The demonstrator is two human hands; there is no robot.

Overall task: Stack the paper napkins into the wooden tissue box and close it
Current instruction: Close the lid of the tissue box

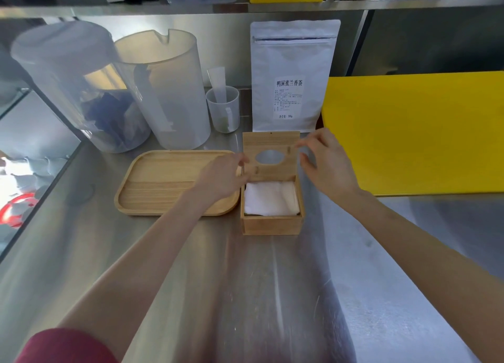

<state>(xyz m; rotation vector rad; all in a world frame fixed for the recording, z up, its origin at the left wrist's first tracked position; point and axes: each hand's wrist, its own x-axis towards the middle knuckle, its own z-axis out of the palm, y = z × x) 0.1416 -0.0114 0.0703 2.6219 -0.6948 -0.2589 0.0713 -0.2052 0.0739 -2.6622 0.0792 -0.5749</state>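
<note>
The wooden tissue box (272, 224) stands on the steel counter, its hinged lid (270, 142) raised upright with an oval hole in it. White paper napkins (270, 199) lie stacked inside the box. My left hand (222, 176) is at the lid's left edge, fingers touching it. My right hand (326, 163) hovers at the lid's right edge with thumb and fingers apart, fingertips near the upper corner.
A wooden tray (152, 182) lies left of the box. Behind stand two large plastic pitchers (166, 90), a small measuring cup (223, 109) and a white tea pouch (291, 73). A yellow cutting board (414, 131) lies to the right.
</note>
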